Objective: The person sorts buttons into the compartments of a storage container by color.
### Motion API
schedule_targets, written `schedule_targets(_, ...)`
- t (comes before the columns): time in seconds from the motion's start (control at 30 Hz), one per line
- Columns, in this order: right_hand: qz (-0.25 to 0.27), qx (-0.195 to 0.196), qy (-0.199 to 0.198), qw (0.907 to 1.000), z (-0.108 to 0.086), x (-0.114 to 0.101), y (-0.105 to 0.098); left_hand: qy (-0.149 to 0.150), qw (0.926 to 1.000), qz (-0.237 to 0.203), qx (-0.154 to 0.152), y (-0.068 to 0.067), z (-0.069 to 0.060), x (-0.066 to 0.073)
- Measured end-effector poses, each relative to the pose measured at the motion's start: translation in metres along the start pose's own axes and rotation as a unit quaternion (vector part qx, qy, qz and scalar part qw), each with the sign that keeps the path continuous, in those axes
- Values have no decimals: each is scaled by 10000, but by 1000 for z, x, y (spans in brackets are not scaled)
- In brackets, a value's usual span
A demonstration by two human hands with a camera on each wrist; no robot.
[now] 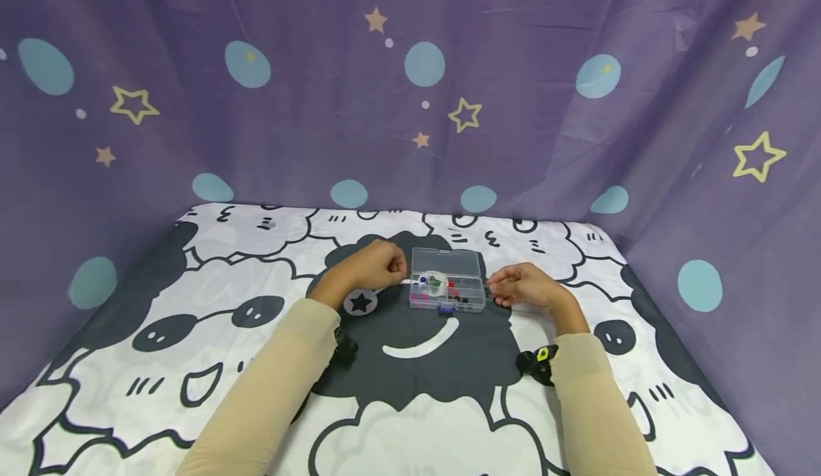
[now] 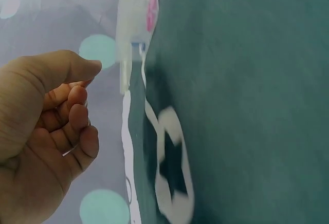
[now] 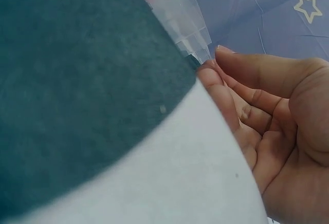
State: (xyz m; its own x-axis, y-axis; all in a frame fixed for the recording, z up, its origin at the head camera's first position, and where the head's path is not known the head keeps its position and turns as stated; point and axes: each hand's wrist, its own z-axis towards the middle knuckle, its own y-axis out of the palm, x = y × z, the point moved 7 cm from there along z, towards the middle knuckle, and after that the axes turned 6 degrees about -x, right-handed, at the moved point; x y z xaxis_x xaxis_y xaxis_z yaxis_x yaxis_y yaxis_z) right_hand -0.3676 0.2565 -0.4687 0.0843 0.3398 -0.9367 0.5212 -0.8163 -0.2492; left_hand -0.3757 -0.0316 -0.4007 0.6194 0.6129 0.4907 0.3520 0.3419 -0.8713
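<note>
A clear plastic compartment box (image 1: 476,296) stands on the dark printed cloud, its lid (image 1: 442,261) raised at the back. Pink, red, blue and dark bead-like pieces lie in its compartments. Among them is a round white item (image 1: 435,292) with green in its middle. To the left of the box hovers my left hand (image 1: 382,262), fingers loosely curled, with nothing visible between thumb and fingertips. At the box's right side is my right hand (image 1: 524,285), its fingers bent and fingertips close to the wall; whether they touch it I cannot tell.
The box lies on a black-and-white cartoon-print cloth (image 1: 256,362). Behind and at both sides hangs a purple curtain (image 1: 526,155) with stars and blue ovals. A black wrist device (image 1: 537,364) sits below the right hand.
</note>
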Motion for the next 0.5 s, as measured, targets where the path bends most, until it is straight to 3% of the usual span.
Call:
schedule_targets(0.23, -18, 35, 69, 10000, -3, 3, -6, -209, 9995, 193, 100, -1, -23, -14)
schedule_targets(0.5, -445, 332, 202, 9983, -16, -1, -8, -563, 9965, 582, 208, -3, -52, -21)
